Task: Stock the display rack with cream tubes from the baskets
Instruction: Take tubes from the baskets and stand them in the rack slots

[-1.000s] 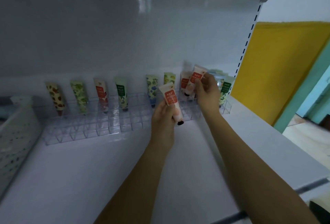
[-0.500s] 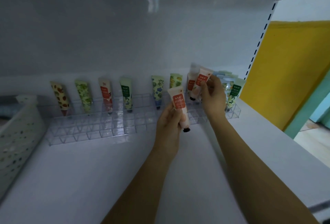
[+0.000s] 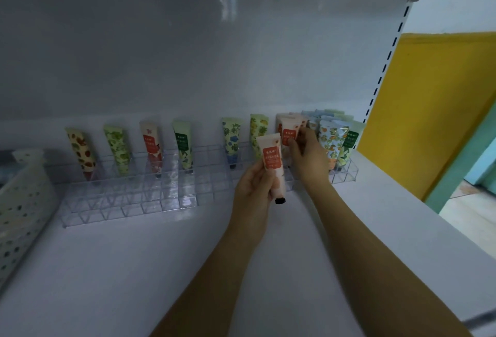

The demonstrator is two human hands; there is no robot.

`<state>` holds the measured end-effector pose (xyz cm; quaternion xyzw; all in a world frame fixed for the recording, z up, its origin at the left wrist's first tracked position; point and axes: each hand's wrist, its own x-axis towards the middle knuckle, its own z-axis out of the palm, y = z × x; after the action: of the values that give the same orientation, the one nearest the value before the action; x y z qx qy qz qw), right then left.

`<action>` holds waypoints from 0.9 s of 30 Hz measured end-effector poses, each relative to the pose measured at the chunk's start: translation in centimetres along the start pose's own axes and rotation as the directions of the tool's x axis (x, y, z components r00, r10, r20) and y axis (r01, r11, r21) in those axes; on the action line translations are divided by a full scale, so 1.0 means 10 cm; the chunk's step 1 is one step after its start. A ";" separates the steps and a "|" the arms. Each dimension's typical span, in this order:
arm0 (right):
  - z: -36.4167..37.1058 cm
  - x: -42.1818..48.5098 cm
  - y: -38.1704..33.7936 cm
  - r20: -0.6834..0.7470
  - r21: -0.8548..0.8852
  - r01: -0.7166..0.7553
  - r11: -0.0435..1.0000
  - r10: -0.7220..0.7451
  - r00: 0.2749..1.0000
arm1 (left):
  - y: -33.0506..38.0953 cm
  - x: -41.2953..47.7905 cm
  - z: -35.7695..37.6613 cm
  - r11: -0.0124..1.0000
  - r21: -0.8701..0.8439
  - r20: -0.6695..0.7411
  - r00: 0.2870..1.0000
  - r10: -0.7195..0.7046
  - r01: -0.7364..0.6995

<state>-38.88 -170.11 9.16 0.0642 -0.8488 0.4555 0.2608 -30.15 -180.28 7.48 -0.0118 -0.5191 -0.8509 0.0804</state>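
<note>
Your left hand [image 3: 253,189] grips a pink tube [image 3: 272,161] near the rack [image 3: 166,194]; your right hand [image 3: 308,157] seemingly pinches another tube [image 3: 288,132] farther back.

White shelf board [image 3: 112,269], bare over most of its front. Glossy white back panel [image 3: 161,55] behind it, carrying a pale window-like reflection [image 3: 227,1]. Slotted upright [image 3: 386,63] at right edge of the unit. Beyond: yellow wall [image 3: 434,100], then a teal strip [image 3: 467,159]; light floor [image 3: 472,210] below.
</note>
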 end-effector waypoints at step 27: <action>-0.16 -0.32 -0.35 0.142 0.428 0.008 0.904 -0.076 0.987 | 0.12 0.08 0.00 0.966 0.219 -0.098 0.981 0.165 -0.140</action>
<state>-34.30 -171.27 10.83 0.1730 -0.7448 0.6178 0.1834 -30.72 -180.95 8.64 0.0059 -0.5984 -0.7815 0.1763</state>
